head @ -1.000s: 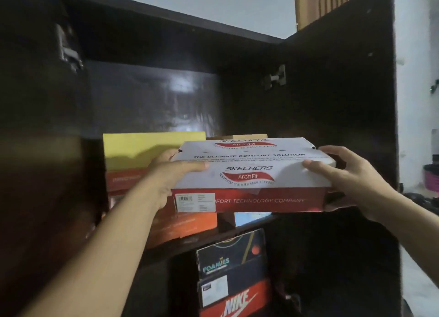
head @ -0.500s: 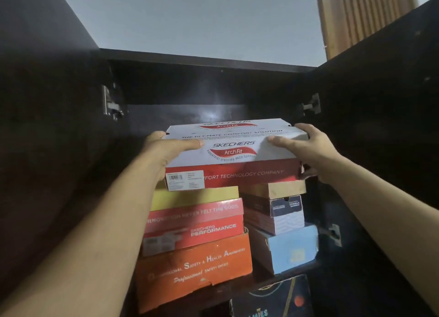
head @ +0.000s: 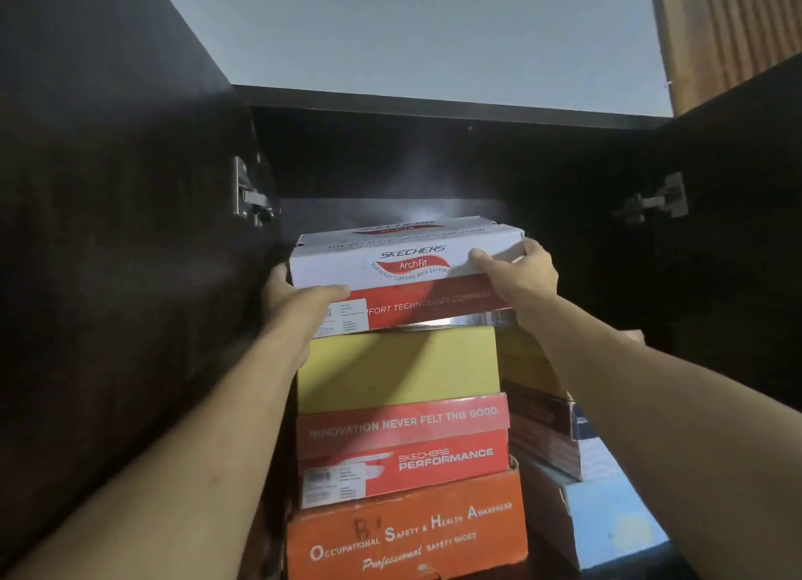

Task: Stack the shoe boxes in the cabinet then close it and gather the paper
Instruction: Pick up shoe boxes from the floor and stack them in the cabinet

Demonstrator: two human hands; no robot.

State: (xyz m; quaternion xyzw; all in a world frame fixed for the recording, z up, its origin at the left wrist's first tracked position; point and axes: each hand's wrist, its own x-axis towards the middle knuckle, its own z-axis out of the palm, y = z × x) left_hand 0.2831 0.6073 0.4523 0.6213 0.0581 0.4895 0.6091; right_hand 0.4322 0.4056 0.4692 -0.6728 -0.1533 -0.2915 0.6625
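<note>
A white and red Skechers ArchFit shoe box [head: 408, 271] lies on top of the left stack inside the dark cabinet [head: 434, 162]. My left hand [head: 295, 297] grips its left end and my right hand [head: 516, 271] grips its right end. Under it are a yellow box [head: 397, 369], a red Skechers Performance box [head: 403, 445] and an orange safety-shoes box [head: 403, 532]. A second stack to the right holds a brown box [head: 542, 436] on a light blue box [head: 607, 523], partly hidden by my right forearm. No paper is in view.
The cabinet's two dark doors stand open at left [head: 108, 232] and right [head: 737, 232], with metal hinges [head: 249, 197] on the inner walls. Dark space shows between the top box and the cabinet's roof. A wooden slatted panel [head: 729, 28] is at upper right.
Both hands raised the ArchFit box from in front of the shelf onto the top of the left stack and pushed it further into the cabinet. The view tilted upward.
</note>
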